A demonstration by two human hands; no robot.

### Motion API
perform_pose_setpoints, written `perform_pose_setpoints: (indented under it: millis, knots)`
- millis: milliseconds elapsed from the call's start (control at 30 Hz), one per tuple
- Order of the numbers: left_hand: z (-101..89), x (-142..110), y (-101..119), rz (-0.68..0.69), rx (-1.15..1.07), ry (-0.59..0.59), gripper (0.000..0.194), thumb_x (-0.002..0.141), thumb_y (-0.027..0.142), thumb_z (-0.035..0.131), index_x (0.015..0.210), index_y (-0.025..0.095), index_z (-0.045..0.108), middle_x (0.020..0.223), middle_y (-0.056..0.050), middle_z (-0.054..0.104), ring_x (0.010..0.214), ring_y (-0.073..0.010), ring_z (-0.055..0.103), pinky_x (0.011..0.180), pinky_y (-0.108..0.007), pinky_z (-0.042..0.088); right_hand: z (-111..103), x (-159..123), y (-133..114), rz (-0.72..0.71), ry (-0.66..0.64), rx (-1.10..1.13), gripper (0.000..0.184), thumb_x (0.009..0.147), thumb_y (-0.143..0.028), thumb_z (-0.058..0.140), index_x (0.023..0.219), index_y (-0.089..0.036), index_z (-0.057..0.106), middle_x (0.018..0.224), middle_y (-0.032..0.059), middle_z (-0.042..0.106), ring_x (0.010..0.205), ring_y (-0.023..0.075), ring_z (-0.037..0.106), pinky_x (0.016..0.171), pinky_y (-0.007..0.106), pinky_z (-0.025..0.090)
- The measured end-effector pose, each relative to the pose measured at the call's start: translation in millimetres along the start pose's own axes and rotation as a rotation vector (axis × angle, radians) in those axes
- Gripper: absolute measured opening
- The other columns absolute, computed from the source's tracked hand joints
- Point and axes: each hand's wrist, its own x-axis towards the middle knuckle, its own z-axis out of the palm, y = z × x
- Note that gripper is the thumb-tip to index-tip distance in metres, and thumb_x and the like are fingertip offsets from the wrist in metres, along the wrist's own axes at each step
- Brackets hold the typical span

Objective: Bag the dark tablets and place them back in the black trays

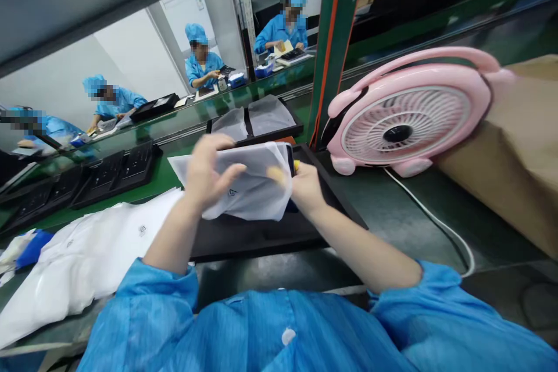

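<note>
A thin, translucent white plastic sleeve [257,186] with a small printed mark is held up in front of me, tilted. A dark flat edge shows at its right side; what the item is, I cannot make out. My right hand [307,186] grips that right edge, with yellow coverings on the fingertips. Against the left part of the sleeve is my left hand [207,177], somewhat blurred, its thumb held apart from the fingers. Below both hands lies a black tray [244,238]. A pile of white plastic sleeves [108,244] is spread to the left.
A pink fan [405,122] stands at right, its white cable [436,215] running along the bench. Behind it is a brown carton [514,168]. Black trays [117,174] sit on the green conveyor, and another tray [272,116] holds sleeved items. Several co-workers in blue sit across the line.
</note>
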Motion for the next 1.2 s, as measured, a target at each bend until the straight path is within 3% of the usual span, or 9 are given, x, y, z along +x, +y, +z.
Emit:
perform_pose_setpoints:
  millis: [167,333,433,567,667,800,1000,1100,1200]
  knots:
    - [-20.9,19,-5,-0.192,-0.032,-0.158,0.038,0.059,0.047,0.068,0.077,0.014,0.063,0.072,-0.001,0.062,0.074,-0.0193,0.057,0.064,-0.026,0.044,-29,39,-76,-0.344,-0.328,-0.38,0.032,0.056,-0.043,0.072,0.068,-0.014,0.066,0.059,-0.0005,0.058,0.062,0.0154,0.056,0.058,0.025,0.045]
    - [41.8,7,-20,-0.332,-0.471,0.227,0.039,0.059,0.047,0.068,0.076,0.013,0.063,0.067,-0.001,0.062,0.063,-0.0154,0.057,0.059,-0.025,0.044,-46,68,-120,-0.628,-0.596,-0.559,0.045,0.073,-0.055,0.055,0.097,-0.019,0.065,0.111,0.0062,0.058,0.104,0.0215,0.053,0.087,0.036,0.044]
    - [77.6,-1,-34,-0.429,-0.692,0.416,0.042,0.057,0.047,0.07,0.079,0.013,0.063,0.07,-0.003,0.064,0.065,-0.015,0.058,0.064,-0.026,0.045,-63,77,-124,-0.762,-0.799,-0.836,0.039,0.071,-0.054,0.058,0.084,-0.018,0.068,0.125,0.0082,0.05,0.119,0.0252,0.041,0.098,0.042,0.035]
    - [109.3,-9,-40,-0.484,-0.87,0.499,0.043,0.054,0.045,0.073,0.08,0.012,0.063,0.077,-0.006,0.067,0.073,-0.0171,0.061,0.071,-0.028,0.046,-91,101,-130,-0.747,-0.842,-1.056,0.033,0.074,-0.049,0.057,0.063,-0.019,0.064,0.108,0.0067,0.062,0.104,0.0213,0.054,0.089,0.036,0.041]
    - [125.4,-13,-36,-0.479,-0.936,0.507,0.044,0.057,0.045,0.072,0.083,0.012,0.063,0.082,-0.008,0.068,0.076,-0.0183,0.062,0.073,-0.028,0.047,-99,118,-148,-0.619,-0.701,-1.169,0.031,0.07,-0.052,0.059,0.063,-0.022,0.064,0.077,0.0029,0.067,0.075,0.0174,0.061,0.07,0.03,0.046]
    - [137.6,-16,-31,-0.518,-0.931,0.478,0.042,0.056,0.045,0.072,0.081,0.012,0.064,0.076,-0.007,0.068,0.071,-0.018,0.062,0.066,-0.026,0.047,-65,111,-163,-0.703,-0.427,-1.209,0.032,0.067,-0.052,0.062,0.078,-0.022,0.067,0.086,0.0037,0.067,0.081,0.0188,0.06,0.073,0.03,0.044]
    - [136.5,-16,-30,-0.472,-0.964,0.429,0.043,0.058,0.047,0.071,0.082,0.013,0.063,0.076,-0.005,0.067,0.071,-0.0178,0.061,0.067,-0.027,0.047,20,85,-109,-0.47,-0.819,-1.12,0.033,0.056,-0.041,0.071,0.085,-0.026,0.07,0.08,-0.0013,0.069,0.075,0.0173,0.062,0.066,0.025,0.044]
    - [132.6,-18,-31,-0.49,-0.98,0.375,0.045,0.058,0.048,0.071,0.085,0.013,0.063,0.079,-0.006,0.068,0.074,-0.0189,0.061,0.068,-0.028,0.048,34,95,-98,-0.45,-0.757,-1.041,0.02,0.056,-0.036,0.072,0.072,-0.024,0.071,0.066,-0.0027,0.067,0.069,0.0162,0.061,0.063,0.024,0.045]
    - [134.7,-21,-35,-0.508,-1.013,0.283,0.044,0.059,0.045,0.072,0.087,0.013,0.063,0.083,-0.007,0.068,0.077,-0.0198,0.062,0.071,-0.029,0.048,33,118,-122,-0.489,-0.632,-0.959,0.02,0.064,-0.037,0.067,0.072,-0.019,0.068,0.064,-0.0003,0.066,0.066,0.0145,0.06,0.063,0.025,0.047]
